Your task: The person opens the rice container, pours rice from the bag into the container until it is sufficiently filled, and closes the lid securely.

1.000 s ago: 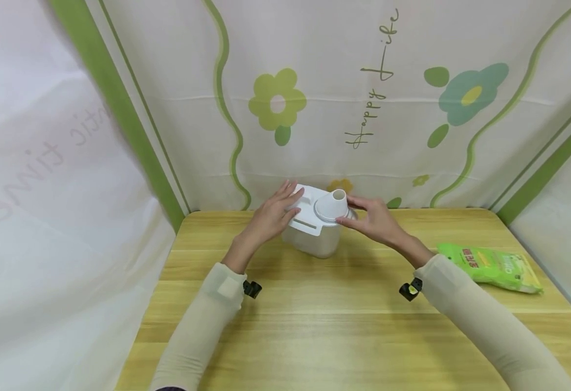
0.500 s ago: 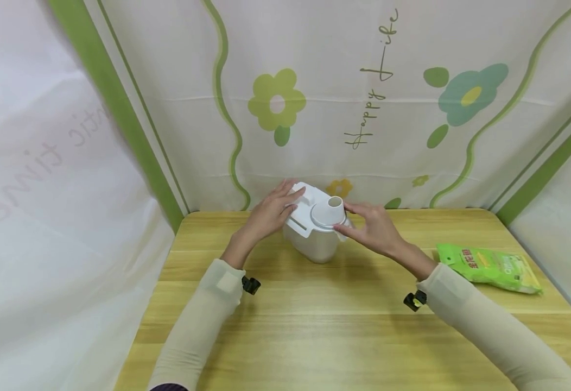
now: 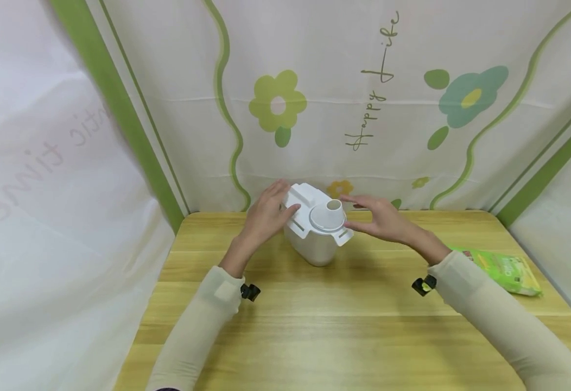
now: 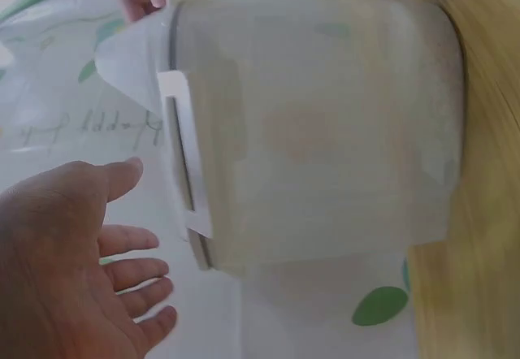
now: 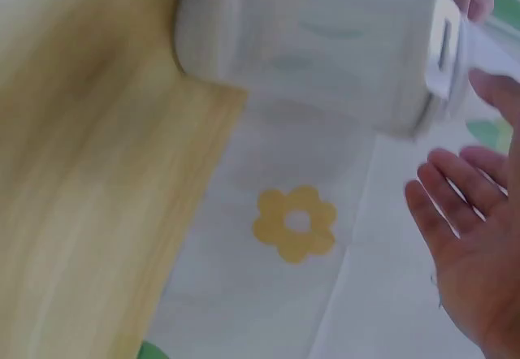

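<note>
A translucent whitish storage container (image 3: 315,247) stands upright towards the back of the table. Its white lid (image 3: 305,194) has a raised grip, slotted side clips and a conical spout (image 3: 328,215) on the right. My left hand (image 3: 265,213) is at the lid's left side, thumb over its edge; the left wrist view has these loosely extended fingers (image 4: 134,271) apart from the container. Beside the spout is my right hand (image 3: 387,218), thumb and fingers spread around its right side. In the right wrist view the thumb is close to the lid; contact is hard to tell.
A green printed packet (image 3: 507,270) lies at the table's right, partly behind my right forearm. Behind the wooden table (image 3: 295,336) hangs a white curtain (image 3: 183,65) with flowers and lettering. Small black devices (image 3: 250,292) sit at both wrists.
The container has turned slightly, bringing its front clip into view at the right. My right hand has loosened from the spout's base and moved right; my left hand has slid left off the lid.
</note>
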### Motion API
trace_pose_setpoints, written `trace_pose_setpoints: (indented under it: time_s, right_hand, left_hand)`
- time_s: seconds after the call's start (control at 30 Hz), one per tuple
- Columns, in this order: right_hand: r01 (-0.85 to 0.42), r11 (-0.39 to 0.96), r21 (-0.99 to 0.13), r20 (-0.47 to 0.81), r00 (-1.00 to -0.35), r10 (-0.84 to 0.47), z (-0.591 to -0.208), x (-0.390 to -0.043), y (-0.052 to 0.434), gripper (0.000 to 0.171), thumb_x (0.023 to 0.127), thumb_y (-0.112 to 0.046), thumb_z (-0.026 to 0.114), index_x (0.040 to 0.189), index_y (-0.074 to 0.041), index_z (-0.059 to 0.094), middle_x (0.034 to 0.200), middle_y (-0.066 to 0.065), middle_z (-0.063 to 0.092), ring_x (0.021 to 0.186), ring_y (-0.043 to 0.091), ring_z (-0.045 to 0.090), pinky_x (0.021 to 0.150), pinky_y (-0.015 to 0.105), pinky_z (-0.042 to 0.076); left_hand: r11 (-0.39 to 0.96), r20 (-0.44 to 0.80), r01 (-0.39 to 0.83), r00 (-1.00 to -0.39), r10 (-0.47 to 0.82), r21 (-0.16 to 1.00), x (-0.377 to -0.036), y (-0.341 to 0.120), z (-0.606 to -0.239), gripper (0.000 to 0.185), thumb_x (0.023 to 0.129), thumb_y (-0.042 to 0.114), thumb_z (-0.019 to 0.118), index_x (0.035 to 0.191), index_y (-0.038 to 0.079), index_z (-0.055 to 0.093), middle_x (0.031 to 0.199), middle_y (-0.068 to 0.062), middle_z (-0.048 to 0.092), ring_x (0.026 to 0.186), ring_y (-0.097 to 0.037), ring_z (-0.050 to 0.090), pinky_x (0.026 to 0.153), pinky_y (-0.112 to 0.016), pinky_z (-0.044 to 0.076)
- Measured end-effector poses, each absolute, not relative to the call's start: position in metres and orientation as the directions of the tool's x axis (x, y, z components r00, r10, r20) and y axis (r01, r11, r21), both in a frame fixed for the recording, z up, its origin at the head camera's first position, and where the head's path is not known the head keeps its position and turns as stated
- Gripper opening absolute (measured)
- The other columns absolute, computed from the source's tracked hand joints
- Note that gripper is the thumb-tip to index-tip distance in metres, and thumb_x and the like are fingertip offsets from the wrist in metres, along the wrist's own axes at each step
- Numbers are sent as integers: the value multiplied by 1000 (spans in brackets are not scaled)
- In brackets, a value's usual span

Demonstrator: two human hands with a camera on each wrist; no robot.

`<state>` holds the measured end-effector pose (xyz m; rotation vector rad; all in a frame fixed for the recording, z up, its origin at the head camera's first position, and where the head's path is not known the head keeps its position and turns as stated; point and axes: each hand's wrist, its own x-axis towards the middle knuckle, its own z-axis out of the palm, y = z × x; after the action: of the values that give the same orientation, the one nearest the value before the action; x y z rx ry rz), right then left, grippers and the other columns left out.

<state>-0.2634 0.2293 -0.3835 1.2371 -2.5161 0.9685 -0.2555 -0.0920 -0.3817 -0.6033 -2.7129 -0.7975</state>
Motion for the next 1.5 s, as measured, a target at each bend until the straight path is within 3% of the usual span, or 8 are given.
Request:
trace_pose_setpoints:
  time_s: [0.27,0.53,0.77,1.1,1.2,1.3,1.4,1.5]
  right_hand:
    - [-699,489,-522,216,-663,-716,-373,-283,237,76,93,-28,84,156,-4,51,160,17,50,141,43,54,114,61,45]
    - [-667,509,-545,132,-667,-733,-375,-291,235,78,94,-37,82,160,-14,49,166,7,45,151,39,43,118,68,35]
    - [-656,468,-592,125,-648,-751,-378,-292,233,67,97,-33,79,157,-17,54,165,7,44,150,38,43,120,65,35]
    - [-698,506,-507,209,-669,-714,-381,-281,220,67,92,-38,85,148,-9,62,157,8,53,141,35,54,113,58,47]
    - [-696,516,-500,235,-682,-693,-382,-275,216,67,90,-38,86,145,-8,64,154,10,56,102,27,74,103,51,55]
    - [-694,540,-475,269,-699,-662,-384,-270,213,69,87,-41,88,142,-6,67,149,11,60,63,11,53,85,40,55]
    - [-679,574,-458,298,-726,-620,-385,-263,209,72,84,-44,90,139,-3,68,144,15,63,57,8,37,74,36,51]
    - [-661,609,-440,320,-748,-581,-386,-256,204,74,83,-46,91,135,1,69,139,19,65,63,15,61,77,39,58]
  left_hand:
    - [834,207,402,-915,347,377,-232,-76,-367,97,97,66,67,160,-2,41,168,-25,36,158,-35,32,122,-53,38]
    - [856,122,341,-940,319,389,-217,-60,-369,105,94,71,66,161,-4,38,171,-22,29,160,-35,25,118,-57,42]
    - [871,106,321,-947,304,372,-217,-55,-375,109,92,75,65,161,-5,37,171,-25,25,161,-36,22,121,-56,39]
    - [864,80,347,-936,343,364,-226,-60,-381,116,92,78,62,164,-5,27,174,-23,15,163,-33,11,128,-51,27]
    - [848,64,371,-924,377,379,-231,-64,-381,115,92,76,64,165,-4,24,175,-21,12,164,-31,8,129,-50,24]
    - [825,36,395,-908,418,404,-236,-68,-382,114,93,73,64,167,-2,20,176,-19,9,164,-28,4,129,-50,23]
    - [802,3,425,-884,467,419,-241,-73,-380,113,95,71,65,167,-1,16,177,-17,5,164,-25,0,130,-48,21]
    - [780,-30,457,-855,517,428,-248,-78,-377,114,95,69,66,167,-2,14,177,-17,1,164,-26,-3,131,-45,16]
